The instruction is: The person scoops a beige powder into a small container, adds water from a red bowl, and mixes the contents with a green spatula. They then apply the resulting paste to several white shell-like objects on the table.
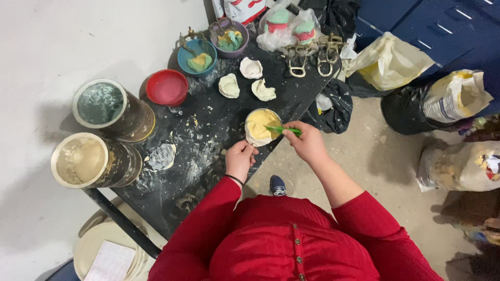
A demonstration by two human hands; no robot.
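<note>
A small white bowl filled with yellow paste sits at the near edge of a black, powder-smeared table. My left hand grips the bowl's near rim. My right hand holds a green spatula whose tip lies in the yellow paste. Both arms wear red sleeves, with a dark band on the left wrist.
Three white plaster casts lie beyond the bowl. A red bowl, a blue bowl and a purple bowl stand behind. Two large cans stand left. Metal frames rest at the far edge. Bags crowd the floor right.
</note>
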